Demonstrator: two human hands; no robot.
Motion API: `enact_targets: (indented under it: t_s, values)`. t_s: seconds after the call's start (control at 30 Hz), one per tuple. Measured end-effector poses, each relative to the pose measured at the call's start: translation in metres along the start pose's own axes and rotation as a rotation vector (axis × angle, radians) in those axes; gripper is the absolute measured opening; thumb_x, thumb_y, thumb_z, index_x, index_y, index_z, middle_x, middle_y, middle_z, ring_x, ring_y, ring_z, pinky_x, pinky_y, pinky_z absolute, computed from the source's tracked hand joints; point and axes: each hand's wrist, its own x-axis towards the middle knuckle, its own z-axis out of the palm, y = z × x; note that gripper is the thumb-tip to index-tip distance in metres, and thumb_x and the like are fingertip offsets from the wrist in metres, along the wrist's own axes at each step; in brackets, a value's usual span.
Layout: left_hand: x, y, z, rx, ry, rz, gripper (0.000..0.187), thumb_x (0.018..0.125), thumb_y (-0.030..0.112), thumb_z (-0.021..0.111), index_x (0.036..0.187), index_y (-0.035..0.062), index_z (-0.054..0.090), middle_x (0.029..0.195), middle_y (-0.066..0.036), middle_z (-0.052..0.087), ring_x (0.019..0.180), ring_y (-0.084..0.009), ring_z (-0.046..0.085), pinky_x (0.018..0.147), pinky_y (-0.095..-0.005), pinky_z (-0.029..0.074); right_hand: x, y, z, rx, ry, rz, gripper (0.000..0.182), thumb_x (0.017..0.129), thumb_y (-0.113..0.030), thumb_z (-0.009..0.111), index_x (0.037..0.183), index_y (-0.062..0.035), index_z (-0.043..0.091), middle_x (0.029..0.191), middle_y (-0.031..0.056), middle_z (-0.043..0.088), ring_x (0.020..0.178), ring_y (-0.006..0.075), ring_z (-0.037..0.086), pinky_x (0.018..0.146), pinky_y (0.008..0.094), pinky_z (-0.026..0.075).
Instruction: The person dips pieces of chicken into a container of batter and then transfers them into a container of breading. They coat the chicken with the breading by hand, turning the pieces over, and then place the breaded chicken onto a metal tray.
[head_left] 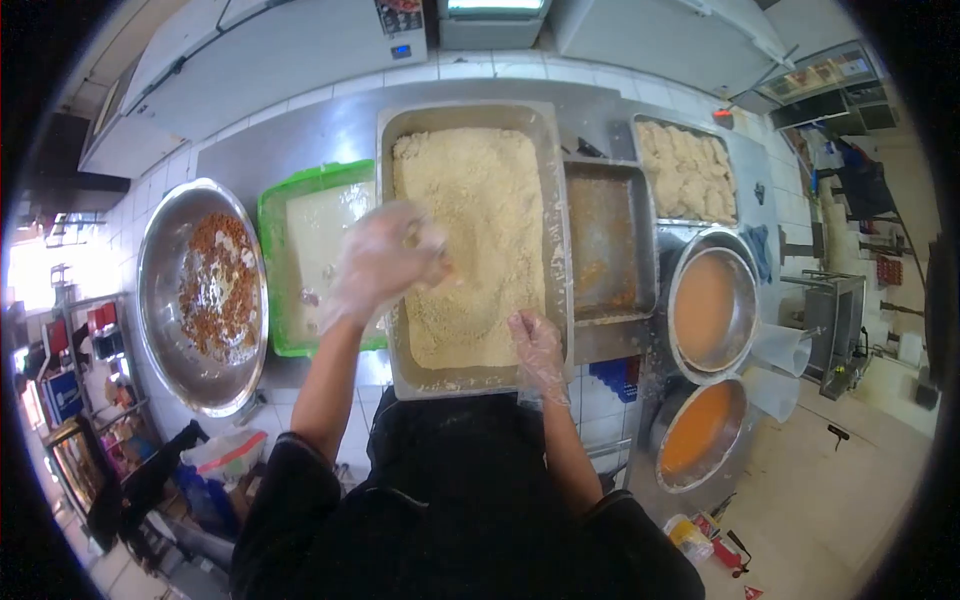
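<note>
On the steel bench point(240, 140), front and centre: a deep metal pan point(480, 384), long side running away from the body, bedded with pale crumbs point(470, 180). Surface uneven, hollowed near the middle, coarser and grainier toward the near left.

Handling, by judgement: crumbs dry, loose, light by the handful; should give under fingertips and spill from an open palm, so best lifted from beneath with a cupped hand. Loaded pan likely heavy and stiff; hold would be the rolled rim, both long sides. Thin plastic gloves point(548, 372) may slip on bare metal.

Left hand point(392, 255): above the pan's left side, forearm point(328, 395) reaching forward across the near corner of a green tray point(268, 250). Fingers look curled, pointing in over the crumbs; motion blur, cannot tell how wide they stand or whether they hold anything.

Right hand point(540, 345): lower, at the near right of the pan, by the inside wall. Fingers bent, close together, tips at or just above the crumbs; contact and any pinch unclear. Elbows apart, both forearms angled forward.
</note>
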Motion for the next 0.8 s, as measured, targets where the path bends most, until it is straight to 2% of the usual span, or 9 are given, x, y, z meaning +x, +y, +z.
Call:
enact_targets:
  t_s: [0.1, 0.2, 0.3, 0.37, 0.43, 0.5, 0.63, 0.73, 0.8]
  values:
    - [0.048, -0.010, 0.048, -0.017, -0.048, 0.016, 0.039, 0.082, 0.023, 0.077, 0.116, 0.0071, 0.067, 0.120, -0.015, 0.068, 0.117, -0.0306, 0.064, 0.100, -0.0385, 0.051, -0.010, -0.022, 0.002, 0.029, 0.071, 0.025, 0.034, 0.097, -0.032, 0.069, 0.105, 0.0007, 0.070, 0.089, 0.0071, 0.071, 0.079, 0.0164, 0.064, 0.074, 0.0323, 0.052]
    - [0.058, -0.062, 0.066, -0.074, 0.254, 0.310, 0.038, 0.084, 0.017, 0.076, 0.118, 0.0066, 0.065, 0.119, -0.014, 0.069, 0.113, -0.0300, 0.066, 0.099, -0.0403, 0.052, -0.011, -0.026, 0.011, 0.000, -0.093, -0.220, 0.034, 0.097, -0.029, 0.069, 0.114, 0.0006, 0.069, 0.104, 0.0126, 0.071, 0.090, 0.0226, 0.067, 0.084, 0.0348, 0.053]
    - [0.019, -0.088, 0.047, -0.113, 0.469, 0.133, 0.039, 0.084, 0.018, 0.078, 0.119, 0.0065, 0.064, 0.114, -0.016, 0.070, 0.106, -0.0297, 0.069, 0.095, -0.0420, 0.056, 0.014, -0.049, 0.049, 0.003, -0.348, -0.519, 0.034, 0.097, -0.026, 0.067, 0.119, -0.0010, 0.068, 0.115, 0.0192, 0.069, 0.104, 0.0307, 0.066, 0.093, 0.0401, 0.051]
    - [-0.020, -0.114, 0.045, -0.040, 0.575, -0.064, 0.037, 0.087, 0.016, 0.076, 0.120, 0.0056, 0.063, 0.113, -0.015, 0.070, 0.102, -0.0296, 0.070, 0.092, -0.0425, 0.056, 0.040, -0.050, 0.096, 0.000, -0.319, -0.580, 0.035, 0.097, -0.023, 0.065, 0.123, -0.0002, 0.065, 0.123, 0.0236, 0.065, 0.117, 0.0398, 0.061, 0.102, 0.0460, 0.047]
    - [-0.062, -0.163, 0.056, 0.215, 0.625, -0.173, 0.036, 0.087, 0.014, 0.075, 0.120, 0.0050, 0.062, 0.112, -0.015, 0.070, 0.102, -0.0310, 0.069, 0.090, -0.0444, 0.055, 0.082, -0.057, 0.127, -0.197, -0.198, -0.845, 0.040, 0.097, -0.023, 0.063, 0.129, 0.0025, 0.061, 0.130, 0.0246, 0.062, 0.126, 0.0435, 0.056, 0.110, 0.0479, 0.042]
    - [-0.091, -0.201, 0.071, 0.190, 0.650, -0.176, 0.036, 0.087, 0.015, 0.074, 0.119, 0.0049, 0.062, 0.109, -0.015, 0.070, 0.100, -0.0326, 0.068, 0.090, -0.0456, 0.054, 0.124, -0.052, 0.149, -0.290, -0.045, -1.050, 0.045, 0.098, -0.022, 0.061, 0.134, 0.0049, 0.057, 0.136, 0.0253, 0.059, 0.131, 0.0461, 0.051, 0.114, 0.0496, 0.038]
    - [-0.127, -0.226, 0.089, 0.331, 0.638, -0.217, 0.033, 0.087, 0.017, 0.074, 0.115, 0.0053, 0.063, 0.105, -0.014, 0.069, 0.096, -0.0343, 0.066, 0.090, -0.0460, 0.053, 0.130, -0.039, 0.163, -0.337, -0.125, -0.883, 0.047, 0.099, -0.028, 0.060, 0.132, 0.0049, 0.059, 0.139, 0.0269, 0.058, 0.131, 0.0462, 0.052, 0.113, 0.0489, 0.040]
    - [-0.125, -0.225, 0.091, 0.295, 0.693, -0.136, 0.028, 0.088, 0.019, 0.073, 0.111, 0.0064, 0.065, 0.102, -0.013, 0.069, 0.095, -0.0334, 0.065, 0.087, -0.0458, 0.053, 0.107, -0.005, 0.160, -0.229, -0.412, -0.596, 0.047, 0.101, -0.036, 0.058, 0.128, 0.0026, 0.063, 0.135, 0.0276, 0.060, 0.129, 0.0417, 0.055, 0.110, 0.0464, 0.042]
    - [-0.126, -0.228, 0.092, 0.239, 0.734, -0.122, 0.025, 0.087, 0.018, 0.073, 0.108, 0.0070, 0.065, 0.100, -0.012, 0.070, 0.094, -0.0333, 0.065, 0.086, -0.0456, 0.053, 0.087, 0.002, 0.145, -0.189, -0.640, -0.278, 0.052, 0.103, -0.044, 0.053, 0.127, 0.0006, 0.064, 0.131, 0.0283, 0.061, 0.128, 0.0379, 0.057, 0.109, 0.0453, 0.043]
